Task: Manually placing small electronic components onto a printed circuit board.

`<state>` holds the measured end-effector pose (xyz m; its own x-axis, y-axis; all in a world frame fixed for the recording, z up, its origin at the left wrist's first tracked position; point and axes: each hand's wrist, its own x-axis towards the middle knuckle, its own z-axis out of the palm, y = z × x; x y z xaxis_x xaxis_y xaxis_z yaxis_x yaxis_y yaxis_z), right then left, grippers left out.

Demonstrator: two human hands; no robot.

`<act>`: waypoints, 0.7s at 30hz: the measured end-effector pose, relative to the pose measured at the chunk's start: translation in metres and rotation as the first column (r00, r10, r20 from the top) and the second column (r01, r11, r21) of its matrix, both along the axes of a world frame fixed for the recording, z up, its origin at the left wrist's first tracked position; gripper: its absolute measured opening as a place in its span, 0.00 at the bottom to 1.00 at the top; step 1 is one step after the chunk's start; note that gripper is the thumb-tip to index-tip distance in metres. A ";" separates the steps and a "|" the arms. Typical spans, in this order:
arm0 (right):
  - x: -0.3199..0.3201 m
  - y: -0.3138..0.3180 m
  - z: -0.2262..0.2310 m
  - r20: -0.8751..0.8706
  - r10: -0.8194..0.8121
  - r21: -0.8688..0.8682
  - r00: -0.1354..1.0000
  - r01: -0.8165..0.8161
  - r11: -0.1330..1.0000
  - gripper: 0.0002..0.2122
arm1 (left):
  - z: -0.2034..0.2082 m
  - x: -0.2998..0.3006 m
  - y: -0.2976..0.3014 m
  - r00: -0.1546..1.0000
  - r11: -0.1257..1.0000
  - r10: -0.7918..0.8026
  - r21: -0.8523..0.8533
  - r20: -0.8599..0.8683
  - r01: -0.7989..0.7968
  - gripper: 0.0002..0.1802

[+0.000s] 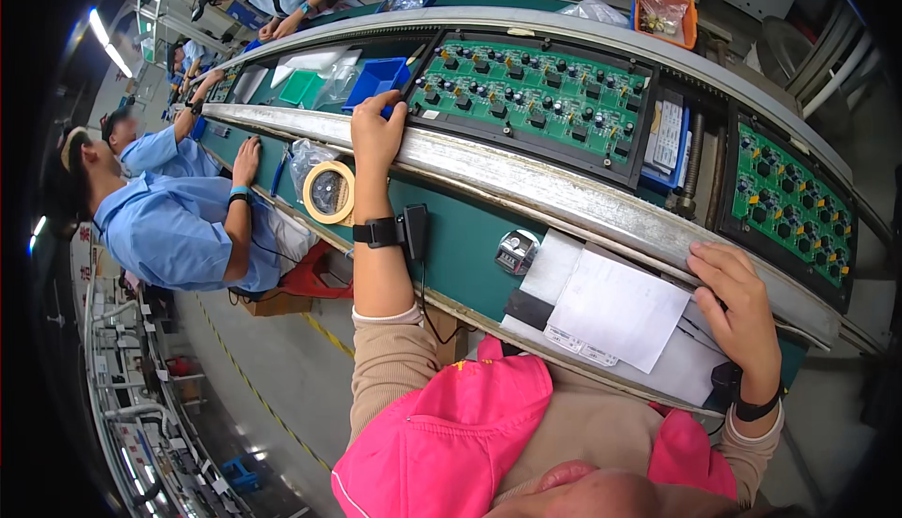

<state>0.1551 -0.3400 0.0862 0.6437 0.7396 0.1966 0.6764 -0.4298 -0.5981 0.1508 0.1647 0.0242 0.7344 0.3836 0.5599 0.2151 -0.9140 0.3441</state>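
Observation:
My left hand [378, 138] is at the silver metal rail [526, 189], with its fingers curled in beside the left corner of a black frame [526, 143]. Whatever its fingertips may hold is hidden. Green circuit boards [498, 86] with many small parts mounted on them lie in that frame. A blue bin [380, 80] touches or nearly touches the curled fingers. My right hand [738, 302] rests with fingers apart on the rail's right part, holding nothing. Beyond it sits a second black frame with green circuit boards [789, 203].
White papers [615, 307] and a small clear round container [517, 251] lie on the green bench [470, 260]. Masking tape [329, 192] is left of my forearm. An orange bin [664, 15] stands across the line. Co-workers [174, 227] in blue sit left; another works opposite.

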 end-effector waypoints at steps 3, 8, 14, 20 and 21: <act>0.002 0.002 0.003 0.001 -0.004 -0.011 1.000 0.004 1.000 0.16 | -0.003 0.003 0.002 0.999 0.991 -0.043 -0.123 0.016 0.044 0.16; 0.002 0.003 0.000 -0.004 -0.004 0.000 1.000 0.004 1.000 0.15 | -0.003 0.005 0.003 1.000 0.978 -0.017 -0.206 -0.026 0.011 0.16; 0.002 0.000 -0.003 0.011 0.005 0.001 1.000 -0.005 1.000 0.15 | -0.002 0.005 0.003 0.987 0.989 0.019 -0.142 -0.160 -0.042 0.16; 0.004 0.003 0.002 0.017 0.034 -0.001 0.999 -0.034 0.999 0.15 | -0.008 0.002 0.006 0.999 0.999 -0.031 -0.004 -0.004 0.031 0.15; 0.006 0.005 0.005 0.022 0.033 -0.013 0.999 -0.033 0.999 0.15 | -0.009 0.002 0.007 0.999 0.999 -0.032 -0.016 0.003 0.032 0.15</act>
